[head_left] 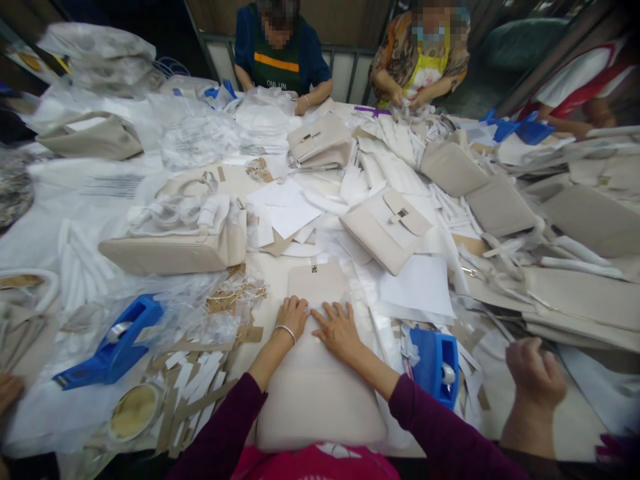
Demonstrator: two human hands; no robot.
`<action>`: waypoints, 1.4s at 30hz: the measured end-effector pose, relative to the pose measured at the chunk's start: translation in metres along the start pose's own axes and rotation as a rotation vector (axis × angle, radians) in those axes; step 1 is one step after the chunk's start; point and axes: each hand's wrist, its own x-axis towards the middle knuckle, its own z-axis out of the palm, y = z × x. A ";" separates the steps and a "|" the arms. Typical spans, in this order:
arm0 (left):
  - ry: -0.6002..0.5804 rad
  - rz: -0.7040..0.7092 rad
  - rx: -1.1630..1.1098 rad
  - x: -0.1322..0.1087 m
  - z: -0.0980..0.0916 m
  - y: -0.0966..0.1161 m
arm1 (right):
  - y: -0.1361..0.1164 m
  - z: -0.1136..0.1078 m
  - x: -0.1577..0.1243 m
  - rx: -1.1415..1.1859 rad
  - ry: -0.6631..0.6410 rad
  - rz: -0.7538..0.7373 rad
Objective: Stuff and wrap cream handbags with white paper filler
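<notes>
A beige handbag (320,407) lies flat right in front of me, its flap turned away from me and a small metal clasp (314,269) near the far edge. My left hand (293,317) rests on the bag's left side, fingers slightly bent and pointing away. Beside it, my right hand (340,331) presses on the bag with its fingers spread. Neither hand grips anything. To the left lie white and brown paper strips (193,393).
Blue tape dispensers stand left (113,343) and right (435,363). A round tub (134,410) sits front left. More beige handbags (385,227) and white paper sheets (417,287) cover the table. A co-worker's hand (535,373) is close on the right; other people work across the table.
</notes>
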 end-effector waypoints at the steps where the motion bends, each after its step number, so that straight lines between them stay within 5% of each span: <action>1: 0.012 -0.022 0.014 -0.001 0.004 -0.001 | 0.000 0.000 0.000 0.005 -0.001 0.001; 11: 0.008 -0.038 0.068 0.000 0.001 -0.002 | 0.007 0.000 0.013 0.037 0.031 0.150; 34: 0.000 -0.064 0.116 -0.004 0.002 -0.004 | 0.033 -0.021 0.034 -0.029 -0.171 0.085; 42: -0.013 -0.070 0.119 -0.006 0.003 -0.004 | 0.036 -0.018 0.030 -0.037 -0.114 0.044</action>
